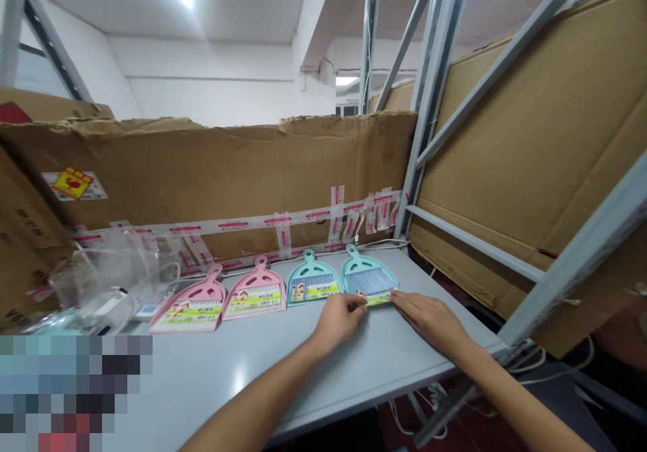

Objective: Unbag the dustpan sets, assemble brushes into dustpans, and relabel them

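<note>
Two pink dustpan sets, the left one (195, 302) and its neighbour (257, 290), lie in a row on the grey table (242, 378). Beside them are a light blue dustpan set (312, 278) and a second blue dustpan (368, 273) with a blue-bristled brush inside. The first three carry a yellow-green printed label across the front. At the near edge of the second blue dustpan, a similar paper label (378, 299) is gripped at its left end by my left hand (340, 317), fingers curled. My right hand (429, 318) pinches its right end, fingers close together.
Clear plastic bags (114, 270) are heaped at the left. Behind the row stands a taped cardboard panel (242, 176). Metal rack posts (429, 95) and another cardboard sheet (536, 135) border the right side. A white cable runs along the back; more cables hang below.
</note>
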### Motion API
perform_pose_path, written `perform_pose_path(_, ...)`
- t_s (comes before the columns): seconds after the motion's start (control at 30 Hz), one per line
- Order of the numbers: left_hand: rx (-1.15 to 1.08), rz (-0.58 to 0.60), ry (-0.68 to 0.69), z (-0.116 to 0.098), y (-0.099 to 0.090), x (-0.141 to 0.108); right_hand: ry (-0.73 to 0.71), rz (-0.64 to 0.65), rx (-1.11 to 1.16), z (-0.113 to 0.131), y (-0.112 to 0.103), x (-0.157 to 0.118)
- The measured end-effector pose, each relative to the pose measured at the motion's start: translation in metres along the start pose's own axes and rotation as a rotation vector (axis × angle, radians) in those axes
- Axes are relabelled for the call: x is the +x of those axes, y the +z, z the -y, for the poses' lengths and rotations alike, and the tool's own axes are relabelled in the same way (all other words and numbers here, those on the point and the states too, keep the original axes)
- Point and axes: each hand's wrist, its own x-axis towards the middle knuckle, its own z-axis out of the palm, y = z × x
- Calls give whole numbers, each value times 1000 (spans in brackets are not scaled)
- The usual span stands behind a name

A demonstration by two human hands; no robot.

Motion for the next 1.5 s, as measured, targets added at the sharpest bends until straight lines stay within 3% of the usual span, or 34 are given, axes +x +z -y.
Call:
perform_pose_path(0.5, -81, -48, -62, 8, 4, 2, 118, -31, 183, 4, -7, 4)
perform_pose_path(0.9, -16, -44, 6, 4, 2, 2, 148, 11, 150, -5, 12, 0)
perform_pose_path(1.5, 72, -98, 70, 3, 3, 2, 193, -24, 244, -1, 8, 10)
